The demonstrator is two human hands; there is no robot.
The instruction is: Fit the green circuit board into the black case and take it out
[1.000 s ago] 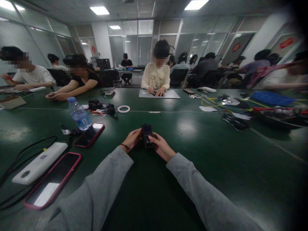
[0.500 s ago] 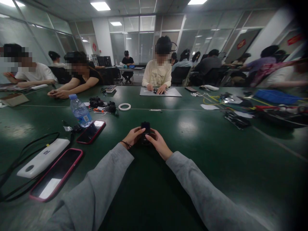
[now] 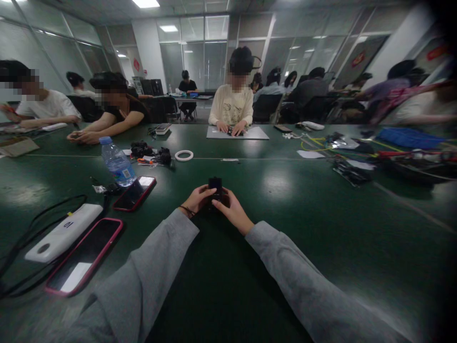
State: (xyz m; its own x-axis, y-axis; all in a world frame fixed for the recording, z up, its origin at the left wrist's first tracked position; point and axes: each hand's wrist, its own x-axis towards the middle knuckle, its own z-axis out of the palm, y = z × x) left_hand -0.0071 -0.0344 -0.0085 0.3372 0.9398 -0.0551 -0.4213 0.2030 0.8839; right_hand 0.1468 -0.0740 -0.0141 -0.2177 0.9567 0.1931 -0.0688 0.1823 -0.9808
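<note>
The fingers of our left hand [image 3: 198,198] and right hand [image 3: 233,209] curl closed around a small black handheld device [image 3: 215,183], over the tabletop [image 3: 285,224]. Since a second ago, our left thumb has moved onto its face, so both thumbs now press there. Leftward stands a blue-capped plastic bottle [image 3: 116,163], fill unclear; far right, a blue tray [image 3: 410,136], contents blurred.

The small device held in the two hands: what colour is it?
The small device is black, seen best in the head view.
</note>
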